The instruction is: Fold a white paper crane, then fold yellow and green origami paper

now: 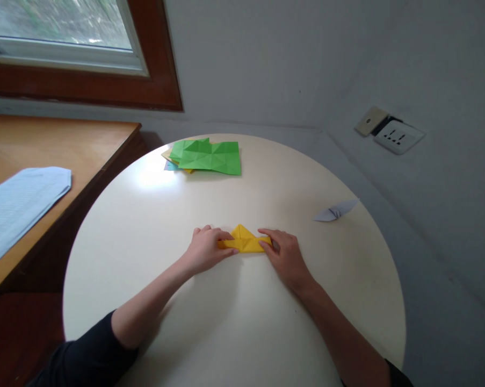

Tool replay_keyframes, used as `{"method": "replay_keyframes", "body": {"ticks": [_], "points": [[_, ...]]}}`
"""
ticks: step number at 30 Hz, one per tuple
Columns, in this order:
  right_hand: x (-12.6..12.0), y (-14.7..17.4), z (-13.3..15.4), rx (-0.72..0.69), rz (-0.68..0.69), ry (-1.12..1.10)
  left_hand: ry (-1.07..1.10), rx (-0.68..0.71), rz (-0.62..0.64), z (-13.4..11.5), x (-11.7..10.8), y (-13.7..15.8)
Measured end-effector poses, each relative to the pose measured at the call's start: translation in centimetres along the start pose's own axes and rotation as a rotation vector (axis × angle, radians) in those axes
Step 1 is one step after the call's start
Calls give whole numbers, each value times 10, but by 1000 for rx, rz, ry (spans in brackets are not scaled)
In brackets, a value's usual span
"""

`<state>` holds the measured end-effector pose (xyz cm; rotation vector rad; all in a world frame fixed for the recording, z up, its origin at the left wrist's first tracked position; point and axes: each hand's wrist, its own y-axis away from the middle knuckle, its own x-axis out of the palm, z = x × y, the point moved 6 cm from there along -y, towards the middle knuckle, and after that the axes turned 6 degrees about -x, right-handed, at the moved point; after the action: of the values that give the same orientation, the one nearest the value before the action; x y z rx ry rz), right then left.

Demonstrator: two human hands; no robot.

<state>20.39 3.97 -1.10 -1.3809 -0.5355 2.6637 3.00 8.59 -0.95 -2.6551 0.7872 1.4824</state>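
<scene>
Glare (156, 174) is cast on the far left of a round white table (121, 236). A wooden desk (93, 141) is placed left of the table. Beyond the table's left side, a brown-framed window (60, 24) is set in a pale wall (258, 64); right of the table, a socket (401, 138) is mounted.

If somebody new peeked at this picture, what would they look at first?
Probably the bright yellow folded paper near the middle of the round white table, in the grip of the left hand at one end and the right hand at the other. Next might come the creased green paper, lying on other papers near the table's far edge.
</scene>
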Motion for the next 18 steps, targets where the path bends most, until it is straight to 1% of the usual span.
{"method": "replay_keyframes", "body": {"ticks": [5,11,18], "points": [[2,1,1,-39,10,41,-19,-32,53,-6,1,-7],[5,2,3,-45,49,101,-55,-35,6,-10,2,-10],[6,2,8,-39,73,180,-67,15,-38,-8,2,-10]]}}
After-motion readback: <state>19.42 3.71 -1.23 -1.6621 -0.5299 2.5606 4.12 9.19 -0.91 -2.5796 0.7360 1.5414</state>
